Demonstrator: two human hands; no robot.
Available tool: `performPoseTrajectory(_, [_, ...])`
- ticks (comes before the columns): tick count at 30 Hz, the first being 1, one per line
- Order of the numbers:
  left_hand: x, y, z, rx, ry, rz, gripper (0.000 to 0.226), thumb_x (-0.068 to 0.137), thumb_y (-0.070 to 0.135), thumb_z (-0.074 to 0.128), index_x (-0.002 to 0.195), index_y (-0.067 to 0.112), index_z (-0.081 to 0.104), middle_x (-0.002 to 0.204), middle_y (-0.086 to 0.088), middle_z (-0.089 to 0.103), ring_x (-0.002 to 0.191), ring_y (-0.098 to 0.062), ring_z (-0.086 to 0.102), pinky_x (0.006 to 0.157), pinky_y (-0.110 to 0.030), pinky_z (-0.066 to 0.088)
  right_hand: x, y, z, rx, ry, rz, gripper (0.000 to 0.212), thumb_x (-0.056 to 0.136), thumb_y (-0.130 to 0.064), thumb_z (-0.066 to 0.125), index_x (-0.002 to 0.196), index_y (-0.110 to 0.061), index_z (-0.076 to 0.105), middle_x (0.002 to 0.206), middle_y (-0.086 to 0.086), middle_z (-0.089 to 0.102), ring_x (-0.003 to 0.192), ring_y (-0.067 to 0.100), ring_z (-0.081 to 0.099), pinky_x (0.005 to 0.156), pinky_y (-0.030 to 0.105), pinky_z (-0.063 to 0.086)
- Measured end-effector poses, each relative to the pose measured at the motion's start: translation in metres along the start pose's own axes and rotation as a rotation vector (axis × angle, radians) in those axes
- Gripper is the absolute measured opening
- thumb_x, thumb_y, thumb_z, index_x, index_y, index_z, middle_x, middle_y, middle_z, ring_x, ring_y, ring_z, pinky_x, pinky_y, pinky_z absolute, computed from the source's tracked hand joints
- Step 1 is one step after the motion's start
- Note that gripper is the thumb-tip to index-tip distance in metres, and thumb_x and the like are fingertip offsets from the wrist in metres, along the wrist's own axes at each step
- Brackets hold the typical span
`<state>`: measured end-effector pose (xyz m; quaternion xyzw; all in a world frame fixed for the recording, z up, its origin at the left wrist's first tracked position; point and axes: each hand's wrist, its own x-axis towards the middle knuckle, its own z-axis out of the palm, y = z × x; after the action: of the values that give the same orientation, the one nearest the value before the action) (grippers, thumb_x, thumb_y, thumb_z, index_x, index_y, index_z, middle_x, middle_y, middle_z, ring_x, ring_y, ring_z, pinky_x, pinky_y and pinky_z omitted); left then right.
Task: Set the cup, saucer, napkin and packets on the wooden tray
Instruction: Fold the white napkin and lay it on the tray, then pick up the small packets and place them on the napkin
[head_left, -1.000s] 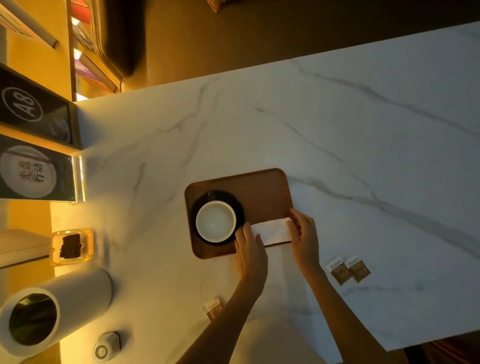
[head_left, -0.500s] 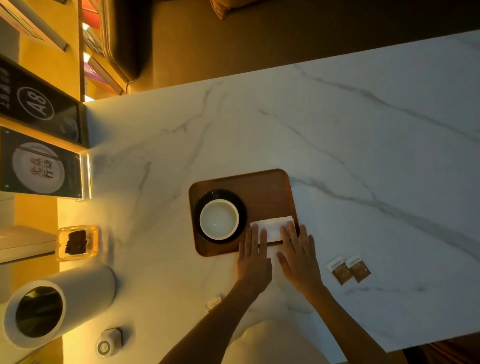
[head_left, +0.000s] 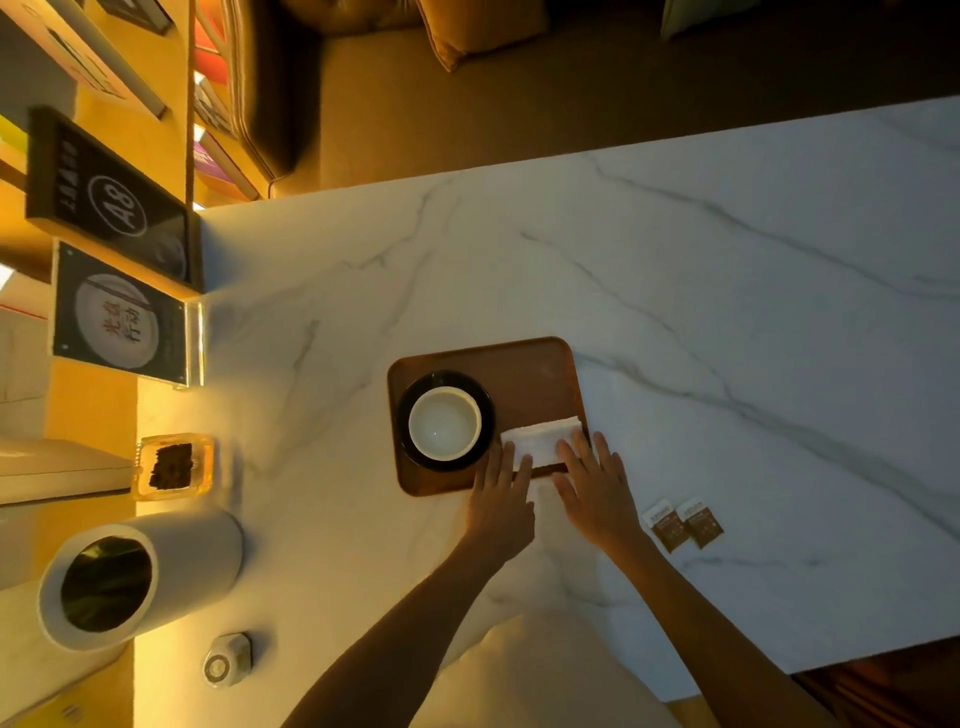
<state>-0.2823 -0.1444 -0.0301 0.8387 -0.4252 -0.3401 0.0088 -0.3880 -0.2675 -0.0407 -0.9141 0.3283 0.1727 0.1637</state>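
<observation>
A wooden tray (head_left: 524, 369) with rounded corners lies on the white veined marble table (head_left: 727, 312), set well in from every edge, with open room to its right and beyond it. On its left half a pale round cup (head_left: 444, 423) sits in a dark saucer (head_left: 405, 415). A white folded napkin (head_left: 543, 439) lies along the tray's near-right edge. The left hand (head_left: 501, 499) and right hand (head_left: 597, 493) lie flat, fingers spread and gripping nothing, fingertips pressing the napkin's near edge. Two small brown packets (head_left: 681, 524) lie side by side on the table, right of the right hand, near the table's front edge.
</observation>
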Motion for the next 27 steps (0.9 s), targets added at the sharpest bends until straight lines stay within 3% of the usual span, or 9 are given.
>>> performPoseTrajectory(4, [-0.031, -0.019, -0.007, -0.052, 0.059, 0.017, 0.054, 0.097, 0.027, 0.043, 0.148, 0.023, 0.027, 0.162, -0.004, 0.016, 0.151, -0.026, 0.005, 0.122, -0.049, 0.012, -0.021, -0.01, -0.024, 0.239, 0.175, 0.046, 0.041, 0.095, -0.04, 0.046, 0.126, -0.017, 0.056, 0.129, 0.007, 0.061, 0.122, 0.025, 0.055, 0.104, 0.039, 0.044])
performPoseTrajectory(7, [-0.066, -0.049, -0.003, -0.122, 0.12, -0.073, 0.045, 0.098, 0.025, 0.039, 0.143, 0.023, 0.037, 0.156, -0.003, 0.031, 0.148, -0.023, 0.02, 0.12, -0.045, 0.023, -0.046, -0.025, -0.03, 0.302, 0.206, 0.059, 0.035, 0.094, -0.039, 0.049, 0.118, -0.018, 0.062, 0.112, 0.002, 0.07, 0.103, 0.019, 0.065, 0.092, 0.032, 0.051])
performPoseTrajectory(11, [-0.115, -0.098, 0.013, -0.391, 0.19, -0.361, 0.039, 0.098, 0.023, 0.041, 0.136, 0.022, 0.048, 0.141, -0.002, 0.052, 0.129, -0.021, 0.049, 0.106, -0.037, 0.041, -0.077, -0.059, -0.014, 0.383, 0.07, 0.108, 0.03, 0.095, -0.037, 0.048, 0.109, -0.017, 0.065, 0.108, 0.001, 0.071, 0.097, 0.018, 0.066, 0.085, 0.03, 0.052])
performPoseTrajectory(15, [-0.154, -0.132, 0.041, -0.62, 0.189, -0.558, 0.036, 0.096, 0.017, 0.043, 0.129, 0.013, 0.054, 0.132, -0.009, 0.059, 0.12, -0.027, 0.056, 0.101, -0.037, 0.045, -0.099, -0.102, 0.017, 0.463, -0.103, 0.212, 0.028, 0.094, -0.03, 0.051, 0.108, -0.011, 0.067, 0.108, 0.008, 0.071, 0.098, 0.022, 0.065, 0.083, 0.03, 0.049])
performPoseTrajectory(20, [-0.175, -0.138, 0.071, -0.933, 0.126, -0.601, 0.038, 0.094, 0.014, 0.047, 0.13, 0.004, 0.054, 0.129, -0.017, 0.061, 0.117, -0.031, 0.057, 0.096, -0.034, 0.045, -0.113, -0.156, 0.054, 0.591, -0.284, 0.331, 0.028, 0.093, -0.022, 0.05, 0.108, -0.006, 0.068, 0.116, 0.015, 0.067, 0.107, 0.029, 0.059, 0.091, 0.034, 0.046])
performPoseTrajectory(24, [-0.172, -0.127, 0.077, -1.168, 0.085, -0.599, 0.044, 0.094, 0.012, 0.05, 0.137, 0.001, 0.048, 0.132, -0.019, 0.058, 0.118, -0.031, 0.057, 0.097, -0.032, 0.045, -0.119, -0.188, 0.069, 0.664, -0.348, 0.34, 0.028, 0.088, -0.021, 0.057, 0.111, -0.009, 0.067, 0.115, 0.013, 0.066, 0.103, 0.027, 0.059, 0.087, 0.033, 0.047])
performPoseTrajectory(27, [-0.173, -0.121, 0.08, -1.268, 0.087, -0.583, 0.04, 0.091, 0.002, 0.048, 0.131, -0.003, 0.052, 0.119, -0.021, 0.065, 0.095, -0.024, 0.06, 0.073, -0.023, 0.045, -0.123, -0.2, 0.077, 0.659, -0.36, 0.352, 0.03, 0.089, -0.02, 0.058, 0.116, -0.007, 0.064, 0.116, 0.013, 0.065, 0.095, 0.022, 0.056, 0.08, 0.028, 0.044])
